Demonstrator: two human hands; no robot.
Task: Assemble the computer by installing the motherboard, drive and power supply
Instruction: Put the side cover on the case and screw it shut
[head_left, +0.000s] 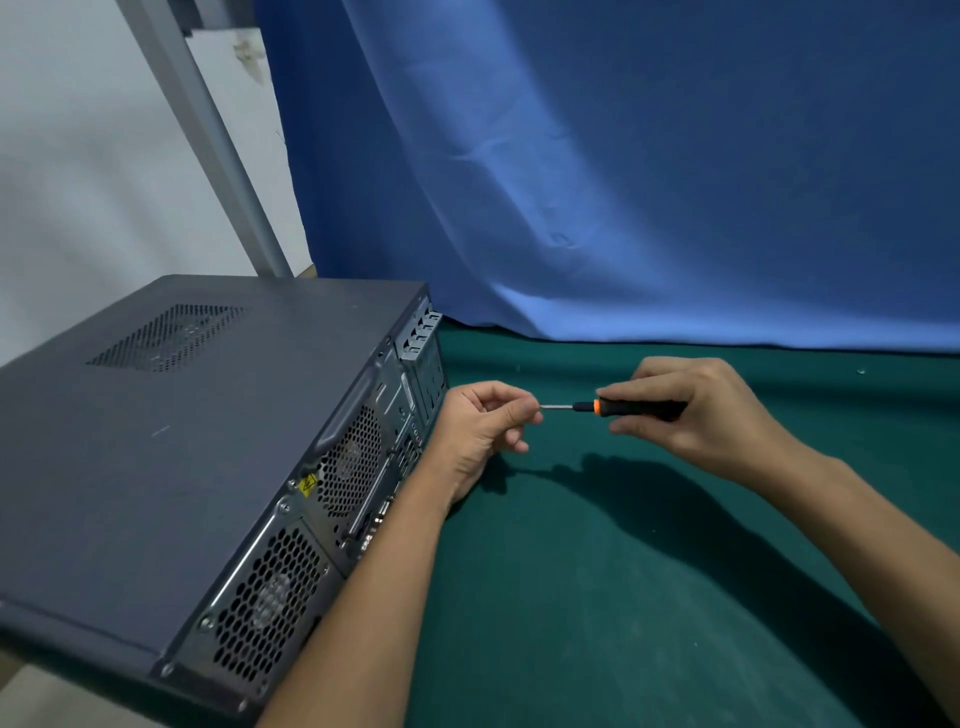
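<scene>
Green felt table (623, 597) before a blue curtain (623, 182). At left lies the computer case (182, 441), cover on, its rear panel (353, 493) facing right. The right hand (701, 415) grips the screwdriver (623, 408) by its handle. The left hand (483, 431) pinches the shaft tip, and any screw there is hidden. Risk: a screw seated loosely on the tip may drop onto the felt, or into a vent, on its way to the panel.

Matt grey metal computer case (197, 441) with perforated vents; green felt-like table cover (597, 597); blue cloth backdrop (623, 182)

Screwdriver (623, 408) tip hidden behind left hand (480, 431) fingers; computer case (171, 467) cut off left edge.
</scene>
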